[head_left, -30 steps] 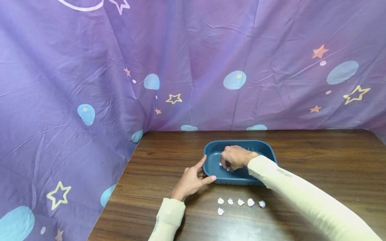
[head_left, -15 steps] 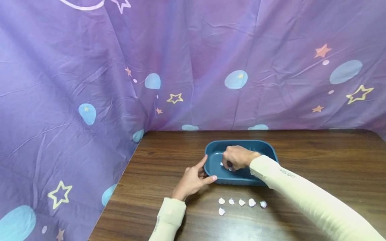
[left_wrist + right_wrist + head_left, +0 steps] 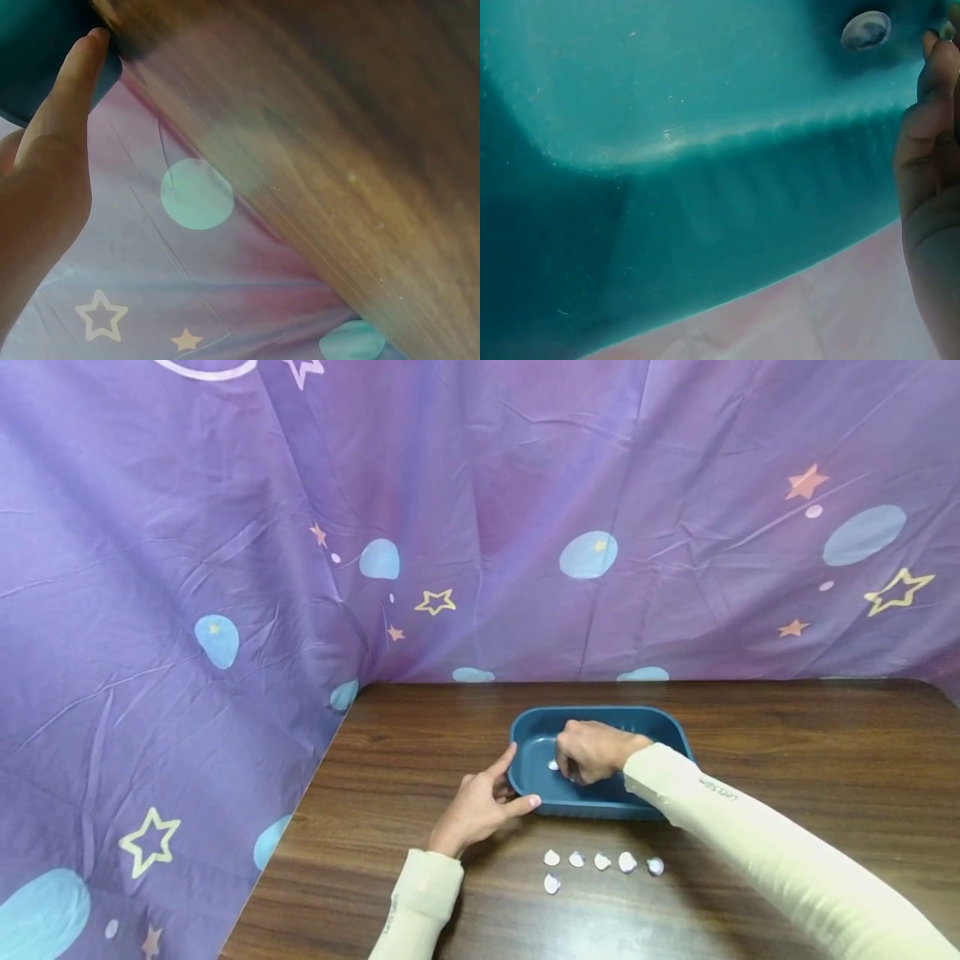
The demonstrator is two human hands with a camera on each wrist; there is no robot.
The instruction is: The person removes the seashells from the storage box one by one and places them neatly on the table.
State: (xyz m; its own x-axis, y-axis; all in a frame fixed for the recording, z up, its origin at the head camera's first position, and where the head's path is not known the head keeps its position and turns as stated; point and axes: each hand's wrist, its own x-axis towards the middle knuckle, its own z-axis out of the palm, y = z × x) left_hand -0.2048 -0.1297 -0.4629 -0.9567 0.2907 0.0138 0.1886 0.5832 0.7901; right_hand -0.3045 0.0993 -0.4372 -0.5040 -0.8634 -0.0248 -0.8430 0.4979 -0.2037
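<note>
Observing the tub, a loose shell is noted on its floor, in the left half, lying just to the left of the fingers of the right hand and apart from them. The right hand is therefore judged the nearer. The tub's long axis is set left to right; the shell's own long axis cannot be established. The right hand is held inside the tub, fingers curled; whether anything is pinched cannot be told. The left hand is rested at the tub's near left corner, thumb and forefinger spread wide. Counted: one tub; one shell plainly visible inside it; six on the worktop, being five in a row before the tub's near side, and a sixth shell beyond the row's left end, farther from the tub.
</note>
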